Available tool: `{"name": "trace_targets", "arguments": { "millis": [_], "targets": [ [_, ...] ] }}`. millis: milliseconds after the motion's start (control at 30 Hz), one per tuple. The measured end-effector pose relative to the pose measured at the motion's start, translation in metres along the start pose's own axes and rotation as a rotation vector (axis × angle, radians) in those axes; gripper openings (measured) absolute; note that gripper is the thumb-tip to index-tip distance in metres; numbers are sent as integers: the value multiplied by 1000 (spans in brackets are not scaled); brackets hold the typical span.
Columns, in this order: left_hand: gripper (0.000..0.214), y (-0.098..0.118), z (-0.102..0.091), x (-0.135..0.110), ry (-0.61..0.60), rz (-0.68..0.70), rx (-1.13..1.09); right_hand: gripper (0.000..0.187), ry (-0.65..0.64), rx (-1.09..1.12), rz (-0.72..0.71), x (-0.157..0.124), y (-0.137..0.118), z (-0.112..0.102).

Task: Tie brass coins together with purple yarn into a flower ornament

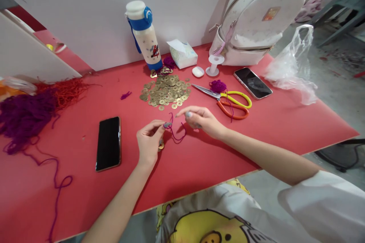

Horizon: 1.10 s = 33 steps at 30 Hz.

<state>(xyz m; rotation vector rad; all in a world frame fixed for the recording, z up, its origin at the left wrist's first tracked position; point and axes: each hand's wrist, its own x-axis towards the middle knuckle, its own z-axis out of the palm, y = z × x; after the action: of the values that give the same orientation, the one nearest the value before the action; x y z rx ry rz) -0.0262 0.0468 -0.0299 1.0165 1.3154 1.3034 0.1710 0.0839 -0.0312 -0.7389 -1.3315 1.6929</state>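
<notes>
My left hand (149, 138) pinches a thin purple cord (179, 139) between thumb and forefinger, above the red table. From the pinch a loose loop curves to the right, and a short end sticks up. A few brass coins (161, 145) with holes show just below this hand, partly hidden by it. To the right, my right hand (203, 121) hovers close to the cord, forefinger stretched out and the other fingers bent; nothing shows in its grasp. Beyond both hands lies a heap of holed brass coins (167, 89).
Scissors (219, 97), a purple yarn bundle (218, 85) and a phone (253, 82) lie right. Another phone (108, 143) and purple yarn (27, 117) lie left. Along the back stand a bottle (145, 38), a tissue pack (183, 55), a spool (213, 65) and a backpack (256, 15).
</notes>
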Motion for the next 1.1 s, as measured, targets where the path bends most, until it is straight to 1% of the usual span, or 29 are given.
{"name": "trace_targets", "arguments": {
  "millis": [67, 133, 233, 300, 333, 400, 467, 533, 600, 667, 767, 867, 967, 1100],
  "targets": [
    [22, -1, -1, 1, 78, -30, 10, 33, -91, -255, -42, -7, 3, 7],
    [23, -1, 0, 1, 116, -44, 12, 32, -129, -499, -113, -12, 7, 12],
    [25, -1, 1, 0, 126, -51, 23, 33, -98, -777, -195, -16, 12, 18],
    [25, -1, 1, -1, 106, -44, 39, 35, -89, -854, -190, -16, 14, 20],
    [24, -1, 1, -2, 84, -35, 52, 37, -105, -849, -169, -16, 14, 20],
    [19, -1, 1, -3, 37, 10, 94, 36, -165, -756, -111, -14, 15, 21],
    [14, -1, 1, -4, 2, 82, 161, 26, -232, -603, -68, -13, 14, 21],
    [9, 0, 2, -5, -12, 145, 234, 21, -259, -516, -85, -13, 13, 22],
    [6, 0, 3, -5, -22, 188, 294, 24, -252, -553, -155, -13, 11, 22],
    [7, 1, 5, -6, -40, 225, 353, 23, -243, -658, -231, -14, 10, 21],
    [10, 1, 6, -7, -104, 267, 451, 20, -239, -768, -306, -15, 9, 19],
    [9, 0, 7, -7, -159, 292, 481, 18, -172, -754, -327, -15, 8, 17],
    [12, 1, 7, -8, -174, 308, 473, 21, -67, -703, -313, -13, 8, 13],
    [13, 3, 9, -8, -191, 309, 482, 22, 59, -690, -310, -8, 6, 7]
  ]
}}
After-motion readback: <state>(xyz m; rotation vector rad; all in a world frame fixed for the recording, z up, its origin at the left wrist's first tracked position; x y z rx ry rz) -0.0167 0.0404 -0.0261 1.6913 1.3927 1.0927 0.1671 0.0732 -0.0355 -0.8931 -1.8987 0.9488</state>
